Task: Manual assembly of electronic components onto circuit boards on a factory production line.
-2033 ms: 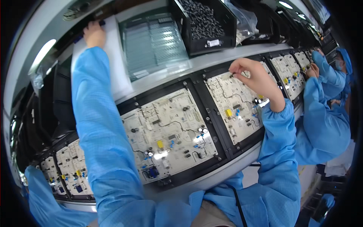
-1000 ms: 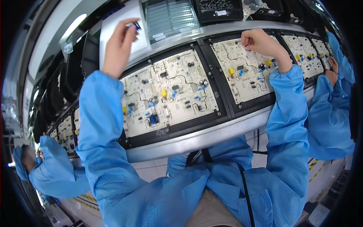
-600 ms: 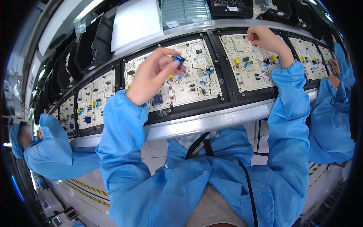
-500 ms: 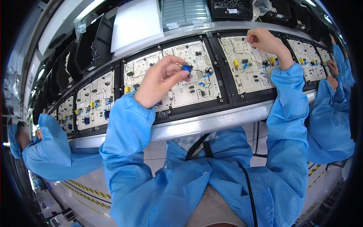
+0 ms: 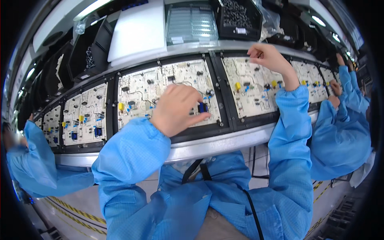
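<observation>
Looking down from the head camera, the person's left hand (image 5: pixel 176 109) pinches a small dark blue block component (image 5: pixel 202 107) between thumb and fingertips, holding it against the right part of the middle circuit board (image 5: pixel 160 88), which sits in a black carrier frame (image 5: pixel 224 100) on the conveyor-like worktop (image 5: pixel 224 141). The right hand (image 5: pixel 267 57) is raised to the upper edge of the next circuit board (image 5: pixel 252 86); its fingers are curled close together, but whether they grip anything cannot be told. Both forearms wear blue sleeves (image 5: pixel 132 148). Behind the boards stand a white tray (image 5: pixel 139 31), a clear ribbed tray (image 5: pixel 191 23) and a black bin of dark parts (image 5: pixel 237 17). At far right another person's hands (image 5: pixel 338 80) work on further boards, and a third worker's sleeve (image 5: pixel 36 156) shows at far left. The blue component looks light, rigid and small, with thin leads that would likely bend if forced. It seems best held by its two flat sides, kept upright and pressed straight down, since the smooth casing could slip from a loose pinch.
</observation>
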`<state>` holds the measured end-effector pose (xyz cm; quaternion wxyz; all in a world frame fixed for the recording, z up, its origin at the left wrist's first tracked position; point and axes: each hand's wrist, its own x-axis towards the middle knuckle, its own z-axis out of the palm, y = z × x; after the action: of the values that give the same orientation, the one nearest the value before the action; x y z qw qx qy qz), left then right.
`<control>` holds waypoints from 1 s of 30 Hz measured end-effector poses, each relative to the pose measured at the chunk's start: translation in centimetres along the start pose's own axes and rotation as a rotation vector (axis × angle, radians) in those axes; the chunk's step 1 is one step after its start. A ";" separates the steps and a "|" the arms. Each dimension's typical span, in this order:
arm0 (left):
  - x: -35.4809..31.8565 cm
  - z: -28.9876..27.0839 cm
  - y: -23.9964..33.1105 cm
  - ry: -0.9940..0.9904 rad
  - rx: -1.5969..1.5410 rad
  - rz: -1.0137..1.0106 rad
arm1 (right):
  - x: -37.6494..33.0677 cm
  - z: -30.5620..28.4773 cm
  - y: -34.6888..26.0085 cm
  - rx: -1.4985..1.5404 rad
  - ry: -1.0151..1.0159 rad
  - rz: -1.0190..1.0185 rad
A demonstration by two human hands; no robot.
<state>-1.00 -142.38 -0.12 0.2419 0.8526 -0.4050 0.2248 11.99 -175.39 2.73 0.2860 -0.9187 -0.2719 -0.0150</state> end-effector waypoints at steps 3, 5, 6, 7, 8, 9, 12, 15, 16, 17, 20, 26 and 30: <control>0.0 0.5 0.5 0.016 0.028 0.037 | 4.7 -1.4 -0.8 -0.148 0.152 -0.007; -0.3 0.3 0.7 0.023 0.048 0.035 | 9.4 -1.5 0.4 -0.189 0.250 -0.001; -0.3 0.3 0.7 0.024 0.059 0.042 | 11.7 -1.6 1.3 -0.297 0.283 0.005; -0.1 0.4 0.7 0.029 0.056 0.053 | 13.7 -1.8 3.1 -0.345 0.278 0.033; -0.2 0.4 0.6 0.027 0.077 0.046 | 15.9 -1.0 4.8 -0.381 0.269 0.047; -0.2 0.5 0.3 0.028 0.095 0.043 | 17.3 -0.1 6.0 -0.398 0.274 0.079; -0.1 0.6 0.1 0.014 0.083 0.033 | 20.2 1.0 7.8 -0.447 0.233 0.225; -0.4 0.5 0.4 -0.004 0.083 0.028 | 21.9 0.2 8.6 -0.523 0.184 0.205; -1.4 0.0 0.3 -0.018 0.103 -0.035 | 23.6 3.1 6.0 -0.558 0.124 0.144; -0.3 0.5 0.6 -0.009 0.082 0.018 | 23.6 1.1 10.4 -0.520 0.110 0.237; 0.4 1.7 0.6 -0.018 0.093 0.059 | 23.5 0.7 15.1 -0.475 0.090 0.323; 0.6 2.0 0.7 -0.034 0.178 0.042 | 22.9 1.1 14.8 -0.471 0.142 0.303; 0.6 2.1 1.0 -0.088 0.194 0.038 | 20.6 0.1 15.2 -0.477 0.199 0.305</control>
<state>-1.06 -144.54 -1.20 0.1358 0.8731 -0.4079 0.2298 37.27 -175.73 -1.43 0.0864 -0.9842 -0.0903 -0.1254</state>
